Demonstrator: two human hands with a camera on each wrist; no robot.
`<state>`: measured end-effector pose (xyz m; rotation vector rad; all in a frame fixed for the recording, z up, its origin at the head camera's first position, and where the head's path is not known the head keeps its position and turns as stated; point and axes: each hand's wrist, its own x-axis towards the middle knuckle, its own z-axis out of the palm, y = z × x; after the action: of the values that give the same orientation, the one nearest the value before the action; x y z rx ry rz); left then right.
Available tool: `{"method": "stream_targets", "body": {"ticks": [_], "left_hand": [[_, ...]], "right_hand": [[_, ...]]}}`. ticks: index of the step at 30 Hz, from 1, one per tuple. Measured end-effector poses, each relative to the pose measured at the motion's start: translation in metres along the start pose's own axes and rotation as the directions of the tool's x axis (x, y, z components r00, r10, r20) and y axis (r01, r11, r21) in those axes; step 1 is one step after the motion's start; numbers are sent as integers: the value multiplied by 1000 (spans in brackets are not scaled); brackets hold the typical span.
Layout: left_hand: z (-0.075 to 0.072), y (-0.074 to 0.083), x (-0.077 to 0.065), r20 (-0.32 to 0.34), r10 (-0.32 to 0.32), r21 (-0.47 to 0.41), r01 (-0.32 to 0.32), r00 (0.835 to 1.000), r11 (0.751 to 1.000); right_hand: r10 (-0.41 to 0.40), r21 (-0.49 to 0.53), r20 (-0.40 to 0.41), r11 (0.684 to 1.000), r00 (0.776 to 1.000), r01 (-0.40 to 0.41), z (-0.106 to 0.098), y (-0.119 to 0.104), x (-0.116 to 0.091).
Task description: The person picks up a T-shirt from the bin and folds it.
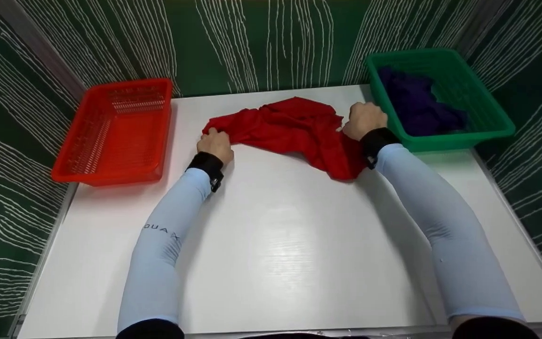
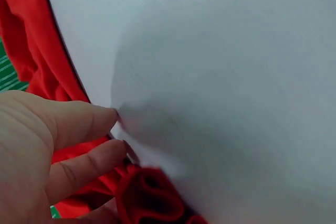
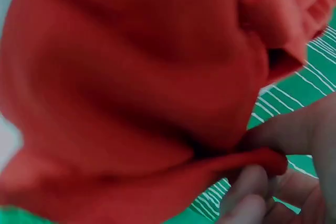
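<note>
Red cloth (image 1: 294,129) lies crumpled across the far part of the white table (image 1: 290,245), between the two baskets and inside neither. The right hand (image 1: 364,120) has its fingers curled, pinching a fold of the cloth's edge between thumb and fingers at the end near the green basket (image 1: 459,142). The left hand (image 1: 216,146) is at the opposite end; its thumb and index finger stand narrowly apart, the lower fingers meet a bunched fold, and I cannot tell whether they grip it. A purple cloth (image 1: 417,106) sits heaped in the green basket, while the red basket (image 1: 123,141) stands on the other side. As I judge it, the work on the red piece is at an early stage: both ends are reached, yet its folds and creases remain, so spreading it flat, any folding and setting it down neatly seem left.
</note>
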<state>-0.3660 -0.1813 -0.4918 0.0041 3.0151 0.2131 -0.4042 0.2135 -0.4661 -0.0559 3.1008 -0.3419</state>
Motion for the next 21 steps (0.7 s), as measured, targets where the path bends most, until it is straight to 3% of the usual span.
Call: {"method": "stream_targets", "body": {"ticks": [5,8,11,16,21], "left_hand": [[-6,-13,4,22,-70,-7,70,997,998],[-14,-22,4,73,-139,1,139,988,990],[-24,-27,-3,118,-170,18,169,978,985],[-31,-32,-12,172,-176,64,167,969,984],[-41,-36,-18,237,-172,155,137,956,978]], "right_hand": [[12,64,5,998,1000,-12,5,4,1],[-34,133,0,991,999,33,8,7,-4],[-80,186,103,981,992,59,12,5,-11],[-110,113,267,990,957,83,16,8,-14],[-90,-24,179,995,980,96,13,11,-11]]}}
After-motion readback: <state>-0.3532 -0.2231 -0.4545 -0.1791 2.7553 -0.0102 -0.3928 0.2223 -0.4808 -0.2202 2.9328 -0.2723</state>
